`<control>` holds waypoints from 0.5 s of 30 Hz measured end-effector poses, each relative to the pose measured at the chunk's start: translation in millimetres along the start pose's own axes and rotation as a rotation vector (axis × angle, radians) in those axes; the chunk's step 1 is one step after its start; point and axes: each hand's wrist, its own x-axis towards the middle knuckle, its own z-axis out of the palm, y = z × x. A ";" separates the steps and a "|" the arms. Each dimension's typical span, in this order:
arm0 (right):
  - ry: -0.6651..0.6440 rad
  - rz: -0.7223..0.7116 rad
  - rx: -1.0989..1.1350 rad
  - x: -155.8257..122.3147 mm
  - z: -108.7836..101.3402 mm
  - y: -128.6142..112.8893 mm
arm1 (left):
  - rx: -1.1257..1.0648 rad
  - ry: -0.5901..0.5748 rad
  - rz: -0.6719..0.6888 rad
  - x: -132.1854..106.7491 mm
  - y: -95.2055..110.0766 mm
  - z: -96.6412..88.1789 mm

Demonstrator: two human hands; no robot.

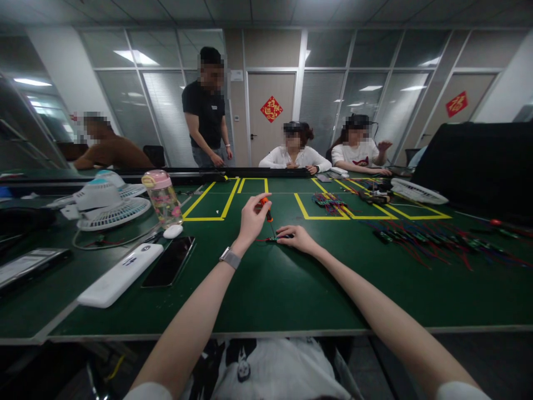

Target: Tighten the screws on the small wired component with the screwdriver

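Screwdriver [268, 215] stands in my left hand [252, 218], thumb and fingers closed round its orange and black handle, the shaft slanting down to the board [272, 239] in front of me. Whether the tip touches it, I cannot tell. My right hand [298, 239] is low over the table [258, 303], fingers narrowed on the board's right end. The board sits on the green top between my hands, a red wire [261, 240] running off its left side. I wear a watch [230, 257] on my left wrist. Off to my left lie a phone [170, 262], a power bank [120, 276] and a white case [172, 231], with a bottle [162, 197] and fans [97, 195] behind them. On my right spreads a pile of wired boards [420, 236]; a smaller bundle [332, 204] lies across yellow tape [327, 218], nearer the people [205, 116] opposite
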 end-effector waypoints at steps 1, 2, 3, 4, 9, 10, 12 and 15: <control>0.002 0.000 0.001 -0.1 0.0 -0.2 | 0.026 0.001 0.011 -0.3 0.2 -0.5; 0.004 0.002 0.003 -0.2 0.0 -0.7 | 0.042 -0.004 0.013 -0.4 0.3 -1.0; 0.004 0.003 0.004 -0.3 -0.1 -1.3 | 0.049 -0.013 0.008 -0.5 0.4 -1.3; 0.003 0.005 0.003 -0.4 -0.3 -2.0 | 0.046 -0.024 -0.001 -0.4 0.4 -1.4; -0.008 0.010 0.001 -0.7 -1.5 -5.0 | -0.046 -0.053 -0.023 -0.6 -0.9 1.3; -0.007 0.011 0.002 -0.7 -1.7 -5.2 | -0.040 -0.047 -0.010 -1.0 -1.1 2.0; -0.006 0.011 0.003 -0.7 -1.7 -5.3 | 0.003 -0.026 0.026 -2.2 -1.0 2.8; -0.004 0.009 0.003 -0.8 -1.3 -4.6 | 0.048 -0.013 0.051 -3.3 0.3 2.8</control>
